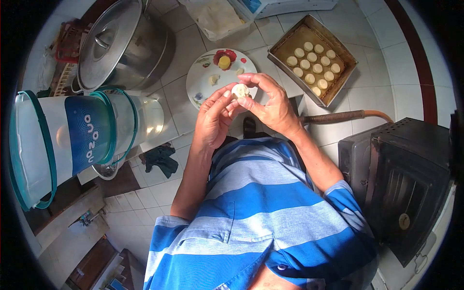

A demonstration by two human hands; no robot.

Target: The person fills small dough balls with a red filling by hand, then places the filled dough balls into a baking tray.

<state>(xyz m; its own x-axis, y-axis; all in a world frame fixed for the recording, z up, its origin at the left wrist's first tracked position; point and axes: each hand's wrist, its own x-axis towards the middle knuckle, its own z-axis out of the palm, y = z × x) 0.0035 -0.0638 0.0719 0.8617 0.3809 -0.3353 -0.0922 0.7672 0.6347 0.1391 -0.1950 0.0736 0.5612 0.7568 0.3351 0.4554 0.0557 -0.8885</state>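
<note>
A small pale round of dough (240, 91) is held between my two hands, above the near edge of a floral plate (195, 89). My left hand (215, 112) grips its left side with thumb and fingers. On the other side, the thumb and index finger of my right hand (271, 105) curve round it. The dough's upper face looks uneven and folded. On the plate lie a yellow ball (224, 62), a torn bit of dough (213, 79) and a smaller bit (240, 71).
At the right back, a square metal baking tin (309, 96) contains several pale dough rounds. A large lidded pot (108, 48) and clear buckets with teal rims (92, 130) stand left. Behind the plate is a plastic tub (217, 21). A black oven (406, 183) stands right.
</note>
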